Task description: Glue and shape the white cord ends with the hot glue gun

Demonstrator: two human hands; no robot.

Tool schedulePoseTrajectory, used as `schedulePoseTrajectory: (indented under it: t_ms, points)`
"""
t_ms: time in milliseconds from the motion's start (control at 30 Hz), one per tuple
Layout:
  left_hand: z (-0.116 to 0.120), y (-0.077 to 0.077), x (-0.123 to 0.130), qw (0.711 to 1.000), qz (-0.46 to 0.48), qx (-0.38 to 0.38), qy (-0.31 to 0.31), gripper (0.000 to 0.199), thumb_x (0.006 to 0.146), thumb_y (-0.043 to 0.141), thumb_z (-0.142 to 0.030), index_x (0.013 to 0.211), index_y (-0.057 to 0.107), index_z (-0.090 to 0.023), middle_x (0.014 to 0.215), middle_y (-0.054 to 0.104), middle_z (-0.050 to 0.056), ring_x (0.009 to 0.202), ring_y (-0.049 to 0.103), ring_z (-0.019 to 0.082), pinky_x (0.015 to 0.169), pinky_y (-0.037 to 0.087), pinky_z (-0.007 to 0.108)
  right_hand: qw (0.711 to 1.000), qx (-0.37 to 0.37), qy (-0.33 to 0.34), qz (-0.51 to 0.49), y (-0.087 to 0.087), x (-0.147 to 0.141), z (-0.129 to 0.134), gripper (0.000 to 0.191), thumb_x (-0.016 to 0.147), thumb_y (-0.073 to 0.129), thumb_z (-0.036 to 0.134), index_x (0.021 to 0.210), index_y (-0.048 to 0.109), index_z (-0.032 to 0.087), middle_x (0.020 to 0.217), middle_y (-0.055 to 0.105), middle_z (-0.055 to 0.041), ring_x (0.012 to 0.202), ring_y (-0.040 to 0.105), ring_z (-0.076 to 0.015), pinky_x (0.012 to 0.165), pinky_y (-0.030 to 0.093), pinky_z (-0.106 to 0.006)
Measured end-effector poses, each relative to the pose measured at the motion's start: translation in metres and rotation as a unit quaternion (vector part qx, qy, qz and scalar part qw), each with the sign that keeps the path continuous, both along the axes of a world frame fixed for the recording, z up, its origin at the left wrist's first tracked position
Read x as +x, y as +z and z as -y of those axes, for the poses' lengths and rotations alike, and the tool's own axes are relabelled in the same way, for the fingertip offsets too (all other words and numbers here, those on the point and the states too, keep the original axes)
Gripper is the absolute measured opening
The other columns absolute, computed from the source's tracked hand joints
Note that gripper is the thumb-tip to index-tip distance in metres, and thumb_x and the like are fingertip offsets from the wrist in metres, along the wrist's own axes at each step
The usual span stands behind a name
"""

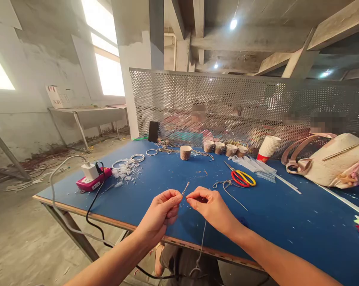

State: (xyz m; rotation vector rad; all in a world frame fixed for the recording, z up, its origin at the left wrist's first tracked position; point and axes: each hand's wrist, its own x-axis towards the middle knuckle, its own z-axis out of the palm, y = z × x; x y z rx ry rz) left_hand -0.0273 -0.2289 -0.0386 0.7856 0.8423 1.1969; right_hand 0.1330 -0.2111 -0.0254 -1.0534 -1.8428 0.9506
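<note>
Over the front part of the blue table, my left hand (164, 206) pinches a thin grey cord (185, 188), whose short end sticks up between thumb and forefinger. Just to its right, my right hand (209, 204) is closed in a pinch, its fingertips nearly meeting the left ones. Whether it holds the cord is too small to tell. A length of cord (203, 236) hangs below my right hand, past the table edge toward my lap. Scissors with red and yellow handles (243, 178) lie to the right, beside another loose cord (237, 201).
A cord-wrapped cup (185, 153) stands mid-table, with several similar cups behind. White rings (137, 158), white flakes and a pink power strip (93, 181) lie left. Stacked paper cups (268, 147), plastic strips (257, 167) and a pale bag (331, 161) are right. A perforated screen (173, 95) borders the back.
</note>
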Motion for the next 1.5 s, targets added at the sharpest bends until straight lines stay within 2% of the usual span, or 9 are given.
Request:
schedulePoseTrajectory:
  t_ms: [133,267,333,500,633,767,900,1167,1500]
  points:
    - [0.004,0.001,0.004,1.000,0.004,0.009,0.001,0.029,0.063,0.077,-0.034,0.070,0.056,-0.014,0.043,0.035,-0.010,0.039,0.019,0.001,0.036,0.011,0.013,1.000,-0.030,-0.006,-0.005,-0.004,0.000,0.007,0.018,0.077,0.058,0.031,0.073,0.069,0.017,0.069,0.062,0.0002,0.067,0.055,-0.0145,0.063,0.042,-0.026]
    - [0.006,0.003,0.007,0.999,0.030,0.007,-0.009,0.026,0.064,0.077,-0.028,0.069,0.056,-0.014,0.063,0.059,-0.001,0.040,0.028,0.000,0.034,0.014,0.012,1.000,-0.025,0.002,0.000,-0.009,0.000,0.014,0.021,0.079,0.057,0.030,0.066,0.065,0.017,0.066,0.057,0.0007,0.066,0.050,-0.0134,0.061,0.040,-0.024]
    - [0.006,0.003,0.008,0.999,0.042,0.009,-0.012,0.024,0.064,0.076,-0.025,0.068,0.056,-0.014,0.069,0.062,0.001,0.041,0.033,0.001,0.033,0.018,0.012,1.000,-0.012,0.008,0.003,-0.012,0.000,0.017,0.021,0.080,0.056,0.028,0.064,0.064,0.016,0.065,0.055,0.0010,0.065,0.049,-0.0129,0.060,0.039,-0.024]
    - [0.005,0.001,0.011,0.998,0.064,0.024,-0.016,0.021,0.066,0.076,-0.024,0.067,0.058,-0.013,0.062,0.057,0.000,0.045,0.044,0.004,0.035,0.033,0.013,0.999,0.026,0.016,0.020,-0.023,0.003,0.023,0.018,0.080,0.056,0.021,0.066,0.066,0.016,0.066,0.055,0.0007,0.063,0.049,-0.0120,0.058,0.038,-0.024]
    - [0.005,0.001,0.011,0.997,0.062,0.037,-0.022,0.020,0.068,0.075,-0.023,0.067,0.059,-0.013,0.060,0.055,-0.001,0.047,0.046,0.005,0.038,0.040,0.015,0.999,0.047,0.011,0.021,-0.015,0.012,0.023,0.015,0.081,0.058,0.023,0.072,0.068,0.017,0.072,0.060,-0.0009,0.069,0.055,-0.0136,0.064,0.041,-0.024]
    - [0.008,0.004,0.011,0.997,0.049,0.031,-0.049,0.018,0.070,0.073,-0.023,0.067,0.058,-0.013,0.061,0.056,-0.001,0.045,0.047,0.006,0.037,0.041,0.016,0.998,0.055,-0.038,-0.014,0.001,0.023,0.015,0.015,0.083,0.055,0.029,0.079,0.067,0.019,0.075,0.061,-0.0004,0.068,0.054,-0.0131,0.064,0.043,-0.024]
    - [0.012,0.004,0.014,0.996,0.046,0.020,-0.077,0.018,0.070,0.073,-0.022,0.068,0.058,-0.014,0.062,0.056,-0.001,0.045,0.048,0.006,0.036,0.041,0.016,0.997,0.008,-0.051,-0.063,0.008,0.025,0.006,0.019,0.082,0.057,0.036,0.084,0.067,0.019,0.072,0.060,0.0008,0.063,0.052,-0.0116,0.057,0.041,-0.023]
    - [0.013,-0.002,0.013,0.995,0.026,0.004,-0.101,0.017,0.069,0.073,-0.021,0.067,0.058,-0.013,0.062,0.056,-0.001,0.042,0.047,0.005,0.036,0.042,0.016,0.994,-0.048,-0.009,-0.094,0.009,0.020,0.005,0.022,0.077,0.061,0.039,0.075,0.065,0.018,0.064,0.056,0.0033,0.058,0.046,-0.0094,0.056,0.039,-0.023]
    - [0.011,-0.004,0.015,0.994,-0.035,-0.004,-0.100,0.013,0.065,0.071,-0.016,0.066,0.058,-0.014,0.050,0.054,-0.003,0.038,0.047,0.007,0.038,0.042,0.018,0.995,-0.063,-0.014,-0.073,0.004,0.015,0.001,0.022,0.078,0.055,0.040,0.073,0.058,0.018,0.065,0.056,0.0020,0.061,0.048,-0.0116,0.061,0.042,-0.025]
